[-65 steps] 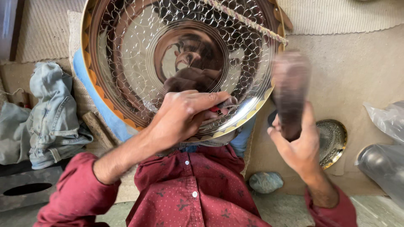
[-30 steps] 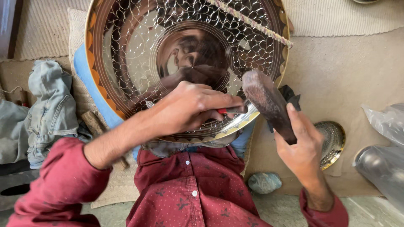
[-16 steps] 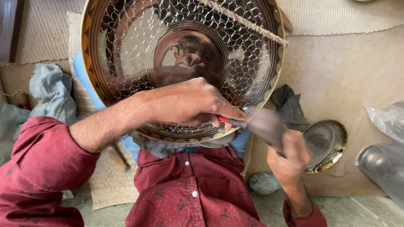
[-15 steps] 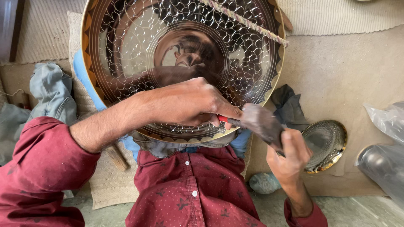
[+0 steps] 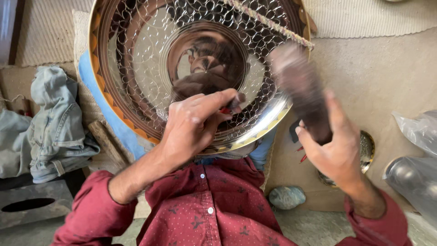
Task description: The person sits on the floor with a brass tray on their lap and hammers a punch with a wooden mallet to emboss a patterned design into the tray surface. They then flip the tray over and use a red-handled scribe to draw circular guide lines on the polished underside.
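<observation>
Left hand (image 5: 191, 132) pinches small punch (image 5: 226, 110) against large engraved metal tray (image 5: 136, 105); right hand (image 5: 334, 150) clenched on blurred hammer (image 5: 302, 91). Tray looks stiff, slick; best held by rim.

Person's clothing: a dark red, long-sleeved cotton shirt (image 5: 214, 209) printed with fine pale dots and small darker star shapes, fastened down the front by small white round buttons (image 5: 210, 210). Both sleeves are pushed up, leaving bare forearms; both hands are bare.

Beige mat floor (image 5: 391, 77); crumpled denim (image 5: 57, 123) left; grey stone (image 5: 286, 197); plastic bags (image 5: 416, 155) right.
</observation>
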